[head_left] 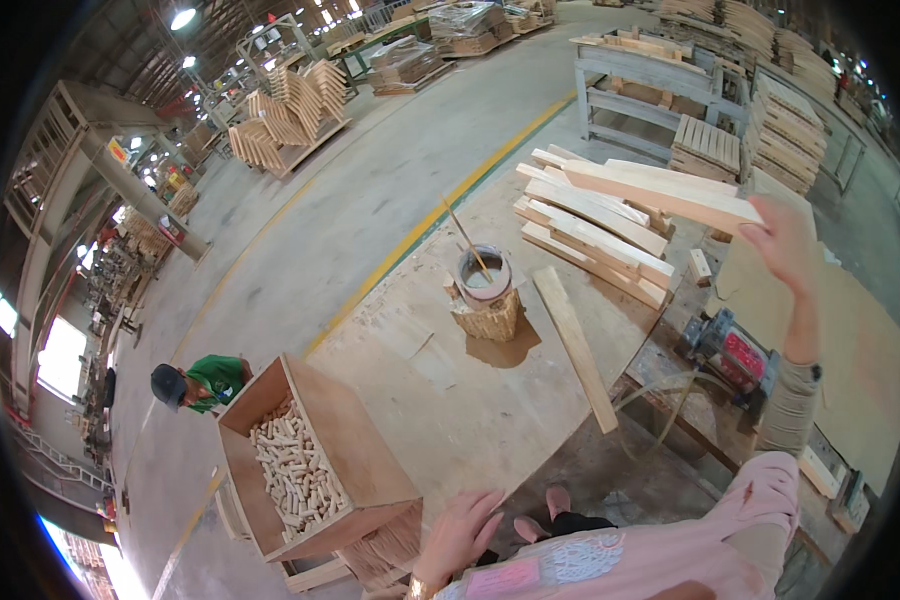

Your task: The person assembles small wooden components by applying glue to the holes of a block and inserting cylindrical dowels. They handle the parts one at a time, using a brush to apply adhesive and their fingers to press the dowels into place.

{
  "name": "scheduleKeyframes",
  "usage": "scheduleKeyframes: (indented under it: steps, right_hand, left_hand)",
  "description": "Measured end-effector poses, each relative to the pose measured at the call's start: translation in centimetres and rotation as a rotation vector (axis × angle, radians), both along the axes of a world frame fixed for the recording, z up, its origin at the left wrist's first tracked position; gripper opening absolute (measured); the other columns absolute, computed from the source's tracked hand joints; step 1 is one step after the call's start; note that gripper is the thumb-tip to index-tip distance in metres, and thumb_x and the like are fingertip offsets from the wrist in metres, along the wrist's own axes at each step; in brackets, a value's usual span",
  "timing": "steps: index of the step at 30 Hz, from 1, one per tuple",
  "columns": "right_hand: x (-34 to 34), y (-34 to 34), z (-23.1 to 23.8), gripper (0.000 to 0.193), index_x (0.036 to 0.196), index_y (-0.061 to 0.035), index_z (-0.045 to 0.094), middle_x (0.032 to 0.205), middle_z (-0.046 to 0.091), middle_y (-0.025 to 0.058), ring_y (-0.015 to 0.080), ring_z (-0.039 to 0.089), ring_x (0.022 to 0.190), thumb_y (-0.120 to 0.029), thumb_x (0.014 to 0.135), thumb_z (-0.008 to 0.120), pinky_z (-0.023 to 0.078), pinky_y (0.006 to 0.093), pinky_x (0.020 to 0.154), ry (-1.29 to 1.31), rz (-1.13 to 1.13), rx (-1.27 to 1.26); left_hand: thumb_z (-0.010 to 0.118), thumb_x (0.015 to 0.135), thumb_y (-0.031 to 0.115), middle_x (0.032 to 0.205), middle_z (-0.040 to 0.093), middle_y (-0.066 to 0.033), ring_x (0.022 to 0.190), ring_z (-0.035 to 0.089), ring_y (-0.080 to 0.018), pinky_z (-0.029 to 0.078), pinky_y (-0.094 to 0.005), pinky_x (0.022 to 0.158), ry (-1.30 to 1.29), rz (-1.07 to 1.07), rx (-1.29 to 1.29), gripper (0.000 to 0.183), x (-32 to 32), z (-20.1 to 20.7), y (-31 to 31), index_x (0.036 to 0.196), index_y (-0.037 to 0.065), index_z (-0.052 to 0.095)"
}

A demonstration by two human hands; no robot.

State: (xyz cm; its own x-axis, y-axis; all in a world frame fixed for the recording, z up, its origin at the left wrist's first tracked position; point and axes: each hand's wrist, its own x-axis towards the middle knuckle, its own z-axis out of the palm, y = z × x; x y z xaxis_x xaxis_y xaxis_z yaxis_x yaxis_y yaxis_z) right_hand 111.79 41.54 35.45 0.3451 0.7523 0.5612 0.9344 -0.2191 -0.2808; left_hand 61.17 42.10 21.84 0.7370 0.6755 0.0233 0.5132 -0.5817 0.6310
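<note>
My right hand [778,240], arm stretched out to the right, grips the near end of a pale wooden board [660,195]. That board lies over or just above a stack of similar boards [595,232] on the worktable [400,350]; I cannot tell whether it touches them. My left hand [460,535] is low by the table's near edge, fingers extended, holding nothing. Beside it stands a wooden box [360,440] full of small wooden dowels [295,470]. One loose board [576,350] lies across the table edge. A pot [485,275] with a thin stick in it rests on a wooden block [492,318].
A grey and red machine [735,355] with a hose sits at the right below the boards. A person in green [215,383] is beyond the dowel box. Stacked slats [785,135] and a grey rack [630,100] stand at the far right.
</note>
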Motion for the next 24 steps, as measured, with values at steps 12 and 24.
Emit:
scheduleKeyframes:
  steps: [12, 24]
  right_hand:
    - [-14.6, -5.8, 13.2, 0.029, 0.091, -0.006, 0.061, 0.085, 0.061, 0.0116, 0.0302, 0.057, 0.083, -0.021, 0.068, 0.07, 0.045, 0.0368, 0.072, -0.257, 0.581, -0.588]
    - [2.8, 10.4, -14.8, 0.056, 0.113, 0.0012, 0.056, 0.108, 0.059, 0.021, 0.0342, 0.057, 0.1, -0.039, 0.075, 0.065, 0.046, 0.0412, 0.084, 0.025, -0.145, -0.642]
  left_hand:
    - [0.074, 0.065, 0.012, 0.12, 0.05, -0.0194, 0.108, 0.05, -0.0369, 0.043, -0.0423, 0.088, -0.492, -0.178, 0.434, 0.07, 12.9, 13.2, 2.9, 0.128, 0.005, 0.044]
    - [0.065, 0.079, 0.009, 0.092, 0.058, -0.0051, 0.077, 0.057, -0.0101, 0.049, -0.0238, 0.07, -1.042, 0.523, -0.296, 0.05, 5.9, 7.8, 15.3, 0.121, -0.005, 0.044]
